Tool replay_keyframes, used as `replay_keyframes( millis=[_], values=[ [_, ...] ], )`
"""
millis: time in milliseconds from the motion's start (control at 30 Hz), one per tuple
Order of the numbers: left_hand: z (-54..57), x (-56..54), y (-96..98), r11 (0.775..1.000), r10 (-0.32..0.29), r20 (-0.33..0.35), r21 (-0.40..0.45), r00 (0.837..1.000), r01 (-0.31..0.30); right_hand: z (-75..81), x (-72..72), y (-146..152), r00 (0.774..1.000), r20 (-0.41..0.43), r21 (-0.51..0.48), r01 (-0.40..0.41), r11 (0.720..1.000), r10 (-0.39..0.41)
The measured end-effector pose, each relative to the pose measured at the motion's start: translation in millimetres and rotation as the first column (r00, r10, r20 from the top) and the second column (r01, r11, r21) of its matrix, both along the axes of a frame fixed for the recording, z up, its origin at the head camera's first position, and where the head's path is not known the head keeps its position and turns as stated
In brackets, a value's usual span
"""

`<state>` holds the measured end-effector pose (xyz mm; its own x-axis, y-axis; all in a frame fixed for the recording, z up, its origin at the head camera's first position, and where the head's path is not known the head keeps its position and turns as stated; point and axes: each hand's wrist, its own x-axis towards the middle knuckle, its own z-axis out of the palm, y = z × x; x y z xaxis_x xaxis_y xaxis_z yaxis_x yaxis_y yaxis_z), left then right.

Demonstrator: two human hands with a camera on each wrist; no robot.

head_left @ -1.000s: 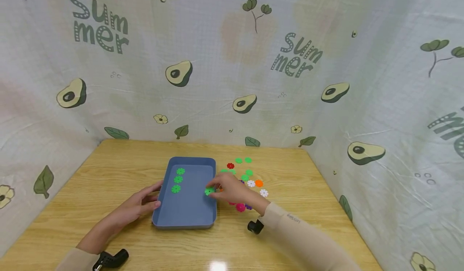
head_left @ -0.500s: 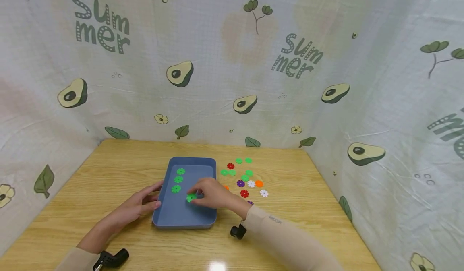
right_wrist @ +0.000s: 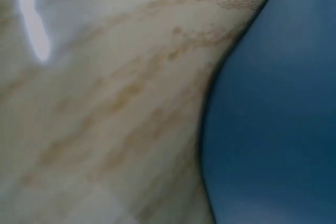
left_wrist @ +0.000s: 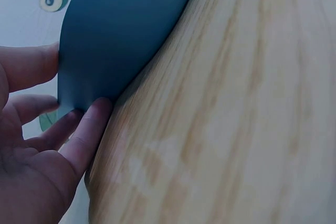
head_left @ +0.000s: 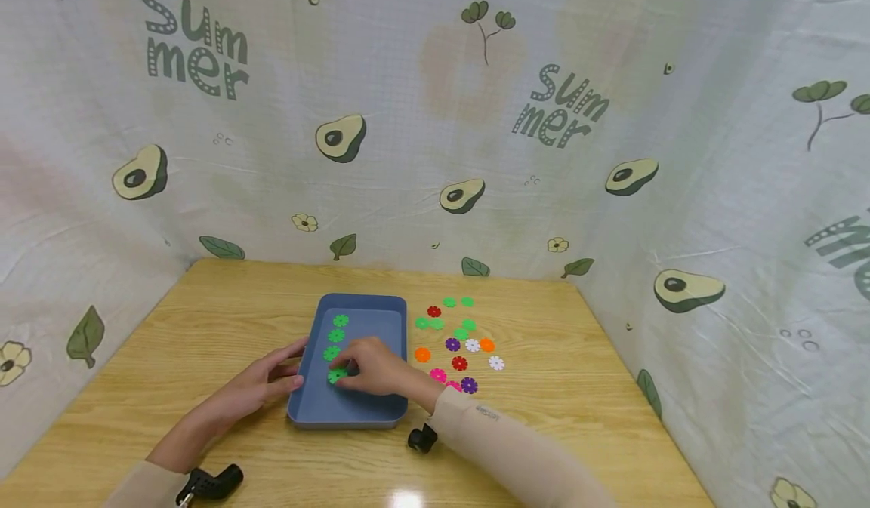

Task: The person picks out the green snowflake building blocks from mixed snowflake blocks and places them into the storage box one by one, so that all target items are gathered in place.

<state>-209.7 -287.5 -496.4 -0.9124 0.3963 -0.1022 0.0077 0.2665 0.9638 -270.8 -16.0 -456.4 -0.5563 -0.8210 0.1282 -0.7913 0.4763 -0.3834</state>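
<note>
My right hand is over the blue tray, pinching a green flower-shaped disc between thumb and fingertips, close over the tray floor. Just beyond it, green discs stand in a column along the tray's left side: a near one, a middle one and a far one. My left hand rests its fingertips against the tray's left side. In the left wrist view, the left fingers lie extended against the tray's outer wall. The right wrist view shows the tray wall but hides the right hand.
Loose flower-shaped discs lie on the wooden table right of the tray: several green ones, white, red, purple and pink ones, and an orange disc. A patterned cloth hangs behind and at both sides.
My right hand has moved left from the tray's right rim with the green disc, bringing it below the column. Discs on the table are uncovered. The left hand keeps its place.
</note>
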Motion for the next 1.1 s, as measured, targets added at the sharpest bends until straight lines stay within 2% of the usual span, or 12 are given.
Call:
replay_keyframes(
  millis=[267, 467, 700, 867, 1100],
  values=[
    [4.1, 0.9, 1.6, 1.000, -0.023, -0.024, 0.006, 0.999, 0.023, -7.3, -2.7, -3, 0.999, 0.020, -0.016, 0.034, 0.999, -0.034],
    [3.4, 1.3, 1.3, 1.000, -0.012, -0.002, -0.012, 1.000, 0.011, -11.4, -4.4, -3, 0.999, 0.038, -0.014, 0.032, 0.999, -0.032],
    [2.3, 1.0, -0.3, 1.000, -0.014, -0.016, -0.012, 1.000, 0.014, -17.3, -6.6, -2, 0.997, 0.071, -0.010, 0.037, 0.999, -0.037],
    [1.8, 0.5, -0.1, 1.000, -0.019, -0.019, 0.004, 1.000, 0.019, -22.8, -9.0, -1, 0.989, 0.138, -0.048, 0.062, 0.997, -0.055],
    [0.4, 0.1, 0.1, 1.000, -0.022, -0.007, 0.012, 1.000, 0.022, -27.0, -11.8, 1, 0.965, 0.253, -0.091, 0.098, 0.991, -0.072]
  ],
)
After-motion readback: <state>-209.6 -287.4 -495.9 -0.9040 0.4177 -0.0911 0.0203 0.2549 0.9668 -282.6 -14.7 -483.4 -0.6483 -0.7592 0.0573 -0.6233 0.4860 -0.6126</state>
